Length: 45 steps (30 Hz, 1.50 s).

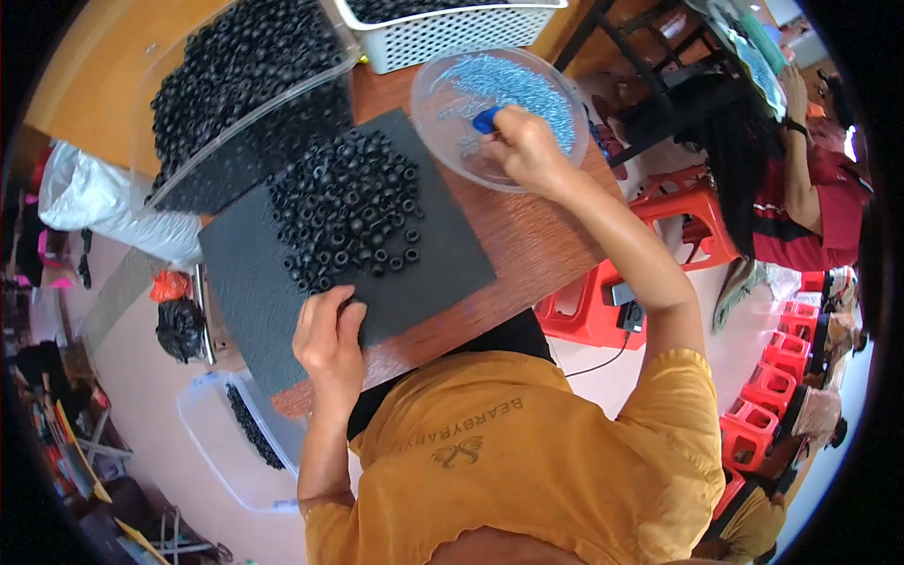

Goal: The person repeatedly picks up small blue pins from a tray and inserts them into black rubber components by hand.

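On a dark mat (443,282) lies a pile of small black ring-shaped parts (348,207). My left hand (328,344) rests at the pile's near edge with fingers curled; what they pinch, if anything, is hidden. My right hand (530,151) is closed around a small blue object (486,120), its kind unclear. It is over a round translucent bowl (428,141) at the far right of the table. Inside the bowl are many small, thin, bluish metal pieces (508,85), too fine to tell their exact kind.
A clear bin (221,155) of black rings stands far left, beside a white perforated basket (461,38). A red stool (589,306) is right of the wooden table (527,231); a clear tub (212,443) lies low left. Another person (810,202) works at the right.
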Available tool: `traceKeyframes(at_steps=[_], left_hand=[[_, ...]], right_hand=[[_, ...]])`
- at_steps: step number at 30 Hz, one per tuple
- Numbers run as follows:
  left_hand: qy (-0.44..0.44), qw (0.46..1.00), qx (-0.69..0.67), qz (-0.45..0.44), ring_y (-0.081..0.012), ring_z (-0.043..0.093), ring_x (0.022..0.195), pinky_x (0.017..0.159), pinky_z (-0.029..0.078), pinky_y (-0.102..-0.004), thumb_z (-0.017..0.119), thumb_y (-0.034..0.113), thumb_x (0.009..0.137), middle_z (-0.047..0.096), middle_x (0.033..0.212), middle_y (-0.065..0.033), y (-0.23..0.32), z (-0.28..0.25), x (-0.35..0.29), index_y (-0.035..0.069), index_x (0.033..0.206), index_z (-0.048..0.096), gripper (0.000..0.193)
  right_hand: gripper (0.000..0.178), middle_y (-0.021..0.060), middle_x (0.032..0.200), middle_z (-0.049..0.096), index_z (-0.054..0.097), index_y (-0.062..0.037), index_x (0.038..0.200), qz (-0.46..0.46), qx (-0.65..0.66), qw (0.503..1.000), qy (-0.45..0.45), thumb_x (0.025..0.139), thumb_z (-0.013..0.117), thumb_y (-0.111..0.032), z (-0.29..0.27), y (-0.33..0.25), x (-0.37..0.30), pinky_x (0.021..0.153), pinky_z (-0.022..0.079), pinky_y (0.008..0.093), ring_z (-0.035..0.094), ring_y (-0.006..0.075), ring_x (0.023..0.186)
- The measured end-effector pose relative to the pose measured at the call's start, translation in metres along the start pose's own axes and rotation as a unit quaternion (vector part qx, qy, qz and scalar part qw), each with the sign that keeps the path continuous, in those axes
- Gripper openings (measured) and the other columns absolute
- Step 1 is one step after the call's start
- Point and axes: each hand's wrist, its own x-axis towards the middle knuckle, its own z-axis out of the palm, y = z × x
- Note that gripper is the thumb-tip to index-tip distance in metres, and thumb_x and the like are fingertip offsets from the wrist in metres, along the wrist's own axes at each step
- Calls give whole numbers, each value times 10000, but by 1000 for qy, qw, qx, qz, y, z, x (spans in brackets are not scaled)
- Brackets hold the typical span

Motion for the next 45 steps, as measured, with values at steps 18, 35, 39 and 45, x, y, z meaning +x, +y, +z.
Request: traceKeyframes(at_steps=[18, 35, 39, 45], left_hand=[[9, 684, -634, -360, -142, 586, 656, 592, 497, -275, 552, 52, 878, 630, 866, -137, 12, 3, 0, -48, 1056, 581, 206], [-15, 753, -571, -327, -121, 581, 672, 591, 515, -248, 592, 35, 850, 627, 874, -96, 12, 7, -16, -46, 1022, 568, 193], [-20, 740, -588, -327, -127, 587, 678, 603, 516, -250, 596, 37, 847, 626, 871, -99, 11, 9, -20, -47, 1019, 566, 194], [-26, 710, -625, -322, -143, 593, 675, 618, 519, -260, 608, 51, 844, 619, 863, -103, 14, 12, -26, -47, 1009, 561, 198]], right_hand=[[209, 56, 770, 596, 594, -7, 935, 131, 442, 877, -136, 750, 686, -37, 16, -156, -34, 586, 464, 235, 564, 90, 663], [210, 74, 758, 620, 590, 21, 928, 198, 460, 851, -161, 751, 680, -48, 16, -164, -40, 613, 473, 241, 570, 88, 680], [262, 21, 785, 608, 599, 11, 983, 193, 412, 871, -186, 748, 700, -49, 12, -164, -41, 663, 459, 234, 553, 74, 729], [252, 33, 756, 611, 590, 20, 942, 251, 438, 844, -182, 735, 708, -61, 12, -168, -47, 621, 461, 237, 553, 75, 688]])
